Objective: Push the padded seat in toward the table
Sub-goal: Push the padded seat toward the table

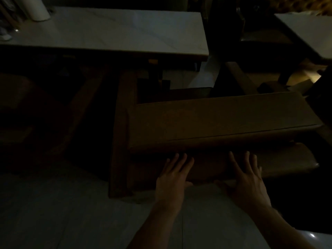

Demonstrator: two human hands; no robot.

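Brown padding of the padded seat (215, 126) lay near and right of the table (107, 31), and left hand (173, 177) and right hand (248, 180) pressed flat, fingers straight, probably to push it inward

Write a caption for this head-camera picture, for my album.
Both hands, left and right, press flat on a padded seat facing a pale table.
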